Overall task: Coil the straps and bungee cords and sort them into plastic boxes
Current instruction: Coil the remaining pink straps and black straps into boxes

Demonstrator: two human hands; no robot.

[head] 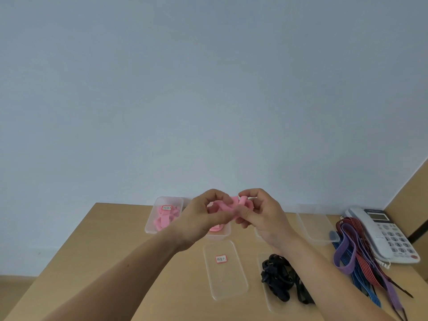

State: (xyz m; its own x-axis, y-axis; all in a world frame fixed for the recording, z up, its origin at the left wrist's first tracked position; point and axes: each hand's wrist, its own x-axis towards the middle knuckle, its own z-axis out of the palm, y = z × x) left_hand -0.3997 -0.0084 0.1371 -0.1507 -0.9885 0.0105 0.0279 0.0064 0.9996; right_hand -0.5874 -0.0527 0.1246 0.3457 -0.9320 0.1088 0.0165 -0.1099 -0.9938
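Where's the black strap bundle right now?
Head view, table's near right: black strap bundle lies on a clear box, between the labelled box and the coloured cords.

Soft, even, bluish light — faint shadows under hands [234, 214]; slight overall blur — wide-angle bending at edges.

open: left side of table [88, 251] | mid: clear boxes [231, 288] | right: blocked (strap pile [361, 258], telephone [391, 235])

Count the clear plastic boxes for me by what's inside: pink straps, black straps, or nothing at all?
Holding pink straps: 2, far-left box, back-middle box
Holding black straps: 1, front-right box
Empty: 2, front-middle box, far-right box
Total: 5; the right hand may hide another.
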